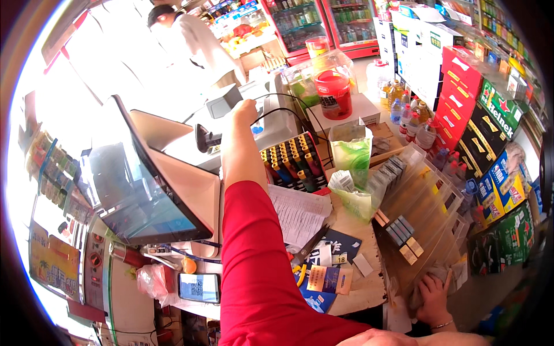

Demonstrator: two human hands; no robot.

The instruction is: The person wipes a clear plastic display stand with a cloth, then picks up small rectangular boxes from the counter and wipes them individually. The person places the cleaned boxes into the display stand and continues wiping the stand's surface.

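Note:
My left arm, in a red sleeve, stretches far forward over the desk. My left hand [245, 111] is beside a small grey box-shaped device [225, 102] on the counter; its fingers are hidden from here. Just left of that forearm stands a black scanner [204, 138]. At the lower right, my right hand [433, 299], with a bracelet at the wrist, is closed on a grey cloth [455, 279]. The cloth lies against a transparent tiered rack [430, 213], which bears several small boxes [399, 230].
A monitor [144, 190] and a phone [198, 288] are left of my arm. Papers [297, 210], a rack of lighters [293, 160] and a green plastic bag [352, 153] lie to its right. Beyond are a red bucket [333, 95], stacked cartons [459, 92] and a person [199, 46].

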